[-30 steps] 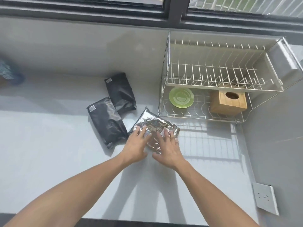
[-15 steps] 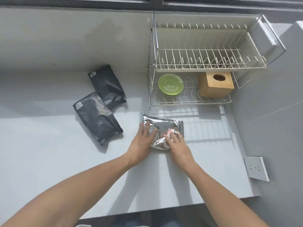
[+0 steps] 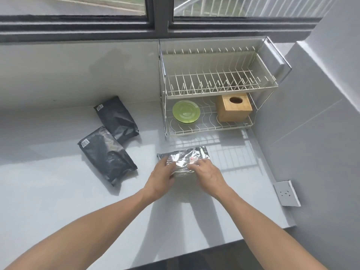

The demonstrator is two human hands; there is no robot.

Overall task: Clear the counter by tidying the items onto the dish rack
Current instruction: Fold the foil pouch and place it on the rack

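Observation:
A crinkled silver foil pouch (image 3: 185, 157) is held just above the grey counter (image 3: 58, 191), in front of the dish rack. My left hand (image 3: 162, 177) grips its left end and my right hand (image 3: 207, 172) grips its right end. Two black pouches lie on the counter to the left: the nearer one (image 3: 107, 154) and the farther one (image 3: 116, 117), overlapping slightly. The two-tier wire dish rack (image 3: 214, 92) stands at the back right. Its lower shelf holds a green plate (image 3: 186, 112) and a wooden box (image 3: 234, 107).
A window sill and dark window frame (image 3: 78, 28) run behind the counter. A grey wall (image 3: 311, 123) closes the right side, with a white socket plate (image 3: 288, 193) low on it. The counter's front edge (image 3: 194, 256) is near my forearms.
Both hands have closed on the silver pouch and turned it square to the rack, moving it slightly to the right. My view has tilted up, showing the window.

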